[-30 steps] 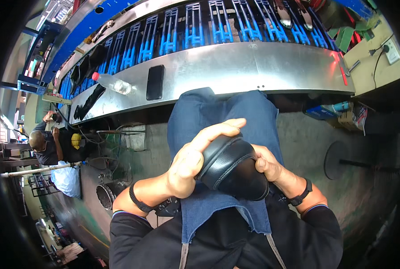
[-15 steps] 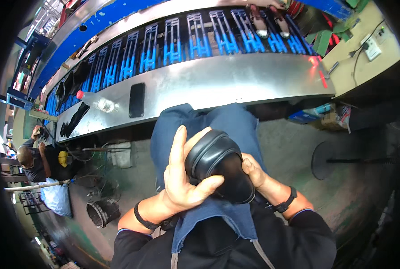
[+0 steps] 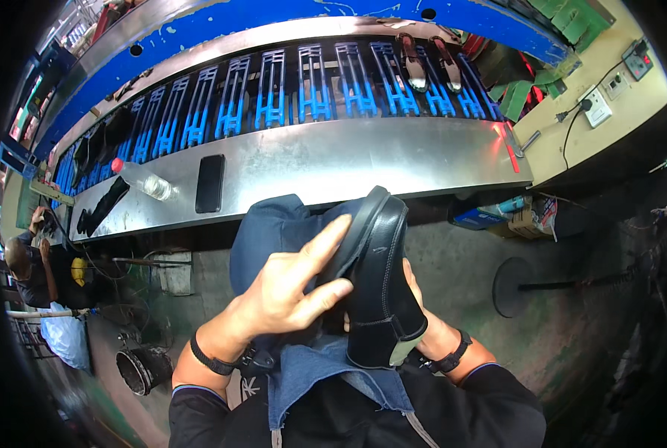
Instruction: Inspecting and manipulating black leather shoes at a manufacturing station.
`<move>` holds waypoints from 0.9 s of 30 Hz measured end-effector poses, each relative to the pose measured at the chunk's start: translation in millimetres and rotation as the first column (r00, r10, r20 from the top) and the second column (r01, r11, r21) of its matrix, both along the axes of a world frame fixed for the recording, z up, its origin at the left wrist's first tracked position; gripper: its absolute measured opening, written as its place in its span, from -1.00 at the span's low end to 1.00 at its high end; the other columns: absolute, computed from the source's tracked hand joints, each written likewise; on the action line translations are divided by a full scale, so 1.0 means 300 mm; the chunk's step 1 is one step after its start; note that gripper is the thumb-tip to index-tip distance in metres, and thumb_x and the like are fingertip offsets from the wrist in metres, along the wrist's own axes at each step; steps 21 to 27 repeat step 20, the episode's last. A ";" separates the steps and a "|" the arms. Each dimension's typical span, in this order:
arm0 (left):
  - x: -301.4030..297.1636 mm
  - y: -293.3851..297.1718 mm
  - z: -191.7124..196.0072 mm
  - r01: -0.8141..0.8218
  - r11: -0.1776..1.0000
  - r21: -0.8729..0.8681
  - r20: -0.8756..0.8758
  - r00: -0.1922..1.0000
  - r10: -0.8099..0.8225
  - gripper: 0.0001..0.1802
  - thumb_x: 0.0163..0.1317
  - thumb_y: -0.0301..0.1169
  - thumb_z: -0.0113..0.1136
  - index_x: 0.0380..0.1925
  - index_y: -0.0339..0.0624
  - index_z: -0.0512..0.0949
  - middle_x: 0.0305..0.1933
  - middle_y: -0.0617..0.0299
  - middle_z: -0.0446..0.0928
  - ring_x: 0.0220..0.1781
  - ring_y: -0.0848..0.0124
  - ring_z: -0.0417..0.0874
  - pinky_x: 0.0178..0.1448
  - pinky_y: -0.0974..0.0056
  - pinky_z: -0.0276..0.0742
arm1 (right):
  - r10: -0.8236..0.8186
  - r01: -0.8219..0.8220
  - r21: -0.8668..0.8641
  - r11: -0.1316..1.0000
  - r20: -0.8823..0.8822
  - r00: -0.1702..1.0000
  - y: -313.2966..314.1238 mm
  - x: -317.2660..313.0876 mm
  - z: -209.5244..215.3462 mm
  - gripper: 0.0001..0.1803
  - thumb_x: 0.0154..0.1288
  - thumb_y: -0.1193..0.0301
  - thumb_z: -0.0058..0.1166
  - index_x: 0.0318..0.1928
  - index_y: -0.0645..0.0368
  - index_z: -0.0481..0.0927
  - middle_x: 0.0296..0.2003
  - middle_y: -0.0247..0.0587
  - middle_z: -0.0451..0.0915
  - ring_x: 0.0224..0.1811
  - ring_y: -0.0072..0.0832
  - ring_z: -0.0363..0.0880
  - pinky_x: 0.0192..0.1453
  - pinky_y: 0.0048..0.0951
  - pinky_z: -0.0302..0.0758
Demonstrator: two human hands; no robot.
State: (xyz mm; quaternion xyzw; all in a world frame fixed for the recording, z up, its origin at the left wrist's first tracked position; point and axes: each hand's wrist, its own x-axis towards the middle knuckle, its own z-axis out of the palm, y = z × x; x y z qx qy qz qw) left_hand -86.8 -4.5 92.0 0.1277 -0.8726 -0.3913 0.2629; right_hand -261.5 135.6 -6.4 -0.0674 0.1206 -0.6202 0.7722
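Observation:
A black ankle boot (image 3: 379, 299) is held up over my lap, tipped on its side. Its thick dark sole (image 3: 360, 230) faces left, and a pale patch shows at the lower end of the shaft. My left hand (image 3: 292, 287) lies against the sole side, index finger stretched along it and thumb touching; its other fingers are partly hidden. Around the boot's right side, my right hand (image 3: 428, 326) grips from behind, with most of its fingers covered by the boot.
Ahead runs a metal bench (image 3: 296, 160) with a phone (image 3: 210, 184), a plastic bottle (image 3: 145, 179) and black material (image 3: 103, 209). Behind it are blue racks (image 3: 270, 97) and a brown pair of shoes (image 3: 412, 63). A person (image 3: 31, 272) works at far left; a black bucket (image 3: 143, 369) stands below.
The boot has been turned from its rounded end facing up to its side and shaft showing. Both hands have shifted around it, and the head view has moved so more of the bench's back shows.

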 end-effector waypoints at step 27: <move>0.018 0.011 0.130 0.063 0.988 -0.142 0.125 0.991 -0.045 -0.07 -0.04 -0.44 0.43 0.34 -0.62 0.26 -0.14 -0.23 0.65 -0.31 0.12 0.77 -0.18 0.28 0.63 | 0.005 0.015 0.121 0.993 -0.166 0.986 -0.030 0.033 0.048 -0.20 0.53 -0.21 -0.35 0.42 0.21 0.28 0.19 0.07 0.51 0.09 -0.14 0.64 0.09 -0.17 0.69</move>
